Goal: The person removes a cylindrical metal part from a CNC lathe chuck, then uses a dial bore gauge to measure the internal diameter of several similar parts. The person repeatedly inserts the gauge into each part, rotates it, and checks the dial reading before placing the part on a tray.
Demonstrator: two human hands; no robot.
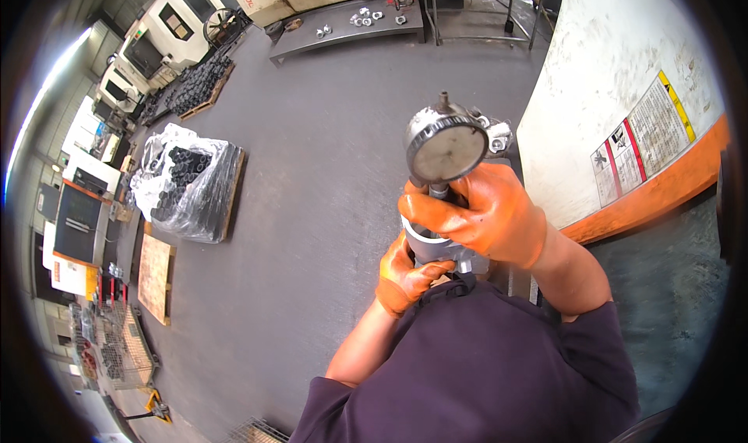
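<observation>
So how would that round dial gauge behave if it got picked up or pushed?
The dial gauge is probably stiff, since its case looks metallic. Its flat face, perhaps glass, may crack if knocked. Being broad above its narrow stem, it would likely tip if stood upright unsupported.

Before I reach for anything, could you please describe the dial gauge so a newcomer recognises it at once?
Find the big white panel with the orange band, at right. Left of it, the orange-gloved right hand grips a stem; the dial gauge tops that stem. Its dull round face and dark ribbed rim set it apart from the grey metal part below, held by the left hand.
</observation>
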